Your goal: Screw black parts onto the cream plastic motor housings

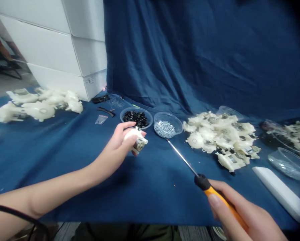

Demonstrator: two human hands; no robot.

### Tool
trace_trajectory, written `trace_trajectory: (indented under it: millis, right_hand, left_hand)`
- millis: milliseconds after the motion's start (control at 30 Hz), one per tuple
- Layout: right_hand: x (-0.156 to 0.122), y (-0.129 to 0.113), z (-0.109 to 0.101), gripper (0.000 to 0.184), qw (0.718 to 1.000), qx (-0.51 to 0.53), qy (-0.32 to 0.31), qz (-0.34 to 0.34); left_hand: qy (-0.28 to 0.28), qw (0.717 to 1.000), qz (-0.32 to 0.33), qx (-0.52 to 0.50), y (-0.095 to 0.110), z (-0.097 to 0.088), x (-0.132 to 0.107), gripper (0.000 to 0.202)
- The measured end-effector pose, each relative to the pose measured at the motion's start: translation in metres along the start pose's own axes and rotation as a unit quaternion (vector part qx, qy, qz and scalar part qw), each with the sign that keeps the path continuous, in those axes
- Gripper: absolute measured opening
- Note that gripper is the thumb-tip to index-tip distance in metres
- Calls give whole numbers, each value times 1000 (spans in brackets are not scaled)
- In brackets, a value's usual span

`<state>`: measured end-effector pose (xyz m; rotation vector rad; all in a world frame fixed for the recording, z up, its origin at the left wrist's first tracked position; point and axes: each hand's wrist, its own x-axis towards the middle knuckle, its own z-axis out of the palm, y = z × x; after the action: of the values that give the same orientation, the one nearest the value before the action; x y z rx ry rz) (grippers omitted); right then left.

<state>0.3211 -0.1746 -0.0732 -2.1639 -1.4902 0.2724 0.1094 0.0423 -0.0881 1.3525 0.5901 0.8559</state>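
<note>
- Your left hand (113, 147) is curled around a white plastic housing (136, 140), fingers closed over its top, holding it up just above the cloth.
- A metal part with dark pieces shows at the housing's lower end, turned toward your right.
- Your right hand (240, 214) is closed around the orange-and-black handle of a screwdriver (216, 191), and its long steel shaft slants away from you.
- The screwdriver's tip sits just beside a clear bowl of small silver screws (164, 129), though you cannot tell whether it touches the rim.
- Next to that bowl, nearer your left hand, is a clear bowl of small black parts (136, 118).
- A heap of white housings with metal parts (221, 139) lies to the right of the bowls on the blue cloth (150, 190).
- More white housings (38, 105) lie at the far left.
- A small clear zip bag (101, 119) lies near the bowls.
</note>
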Motion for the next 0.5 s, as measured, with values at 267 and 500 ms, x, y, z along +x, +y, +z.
trace_trajectory:
  millis: [267,500]
  right_hand:
    - [41,44,52,33,972,-220,53,-56]
    - [74,-19,23,43,989,-35,64,-131]
  left_hand:
    - [-70,954,-189,-220,15,-16,12,18]
    - [-110,920,-252,-279,12,-19,10,19]
